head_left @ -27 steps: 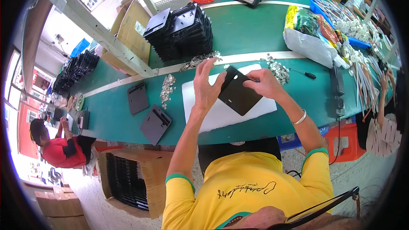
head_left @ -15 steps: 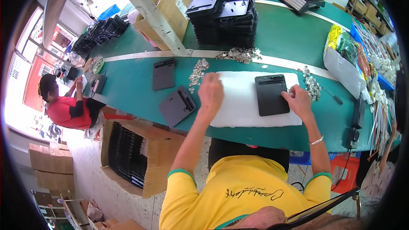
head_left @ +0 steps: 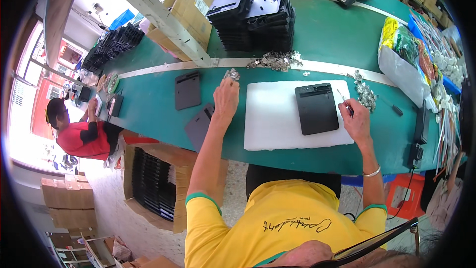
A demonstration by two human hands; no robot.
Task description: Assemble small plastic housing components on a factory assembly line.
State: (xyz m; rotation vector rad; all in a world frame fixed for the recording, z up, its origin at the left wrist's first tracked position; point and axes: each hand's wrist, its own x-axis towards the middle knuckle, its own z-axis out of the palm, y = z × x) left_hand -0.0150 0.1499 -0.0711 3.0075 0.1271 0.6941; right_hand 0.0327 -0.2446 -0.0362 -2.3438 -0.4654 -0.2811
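My left hand (head_left: 226, 99) reaches to a small pile of shiny metal pieces (head_left: 231, 74) left of the white foam pad (head_left: 270, 119). Its fingers are bent together at the pile's near edge; whether a piece is between them is hidden. A black flat rectangular plastic panel (head_left: 317, 111), with a slot along its far end, lies on the pad's right half. Just right of it my right hand (head_left: 358, 121) is closed around a thin tool (head_left: 349, 109) with a dark handle and a slim metal tip, pointing away from me. That hand is apart from the panel.
Two more panels (head_left: 187, 91) lie left, one partly under my left arm. More metal pieces lie in piles behind (head_left: 277, 61) and right (head_left: 364, 94) of the pad, near a dark-handled tool (head_left: 397, 110). Stacked panels (head_left: 253, 25) stand behind. A co-worker (head_left: 82, 134) sits far left.
My left hand has moved left from the pad's edge to the metal pieces. My right hand has drawn back from the panel's edge, with the thin tool now showing more clearly.
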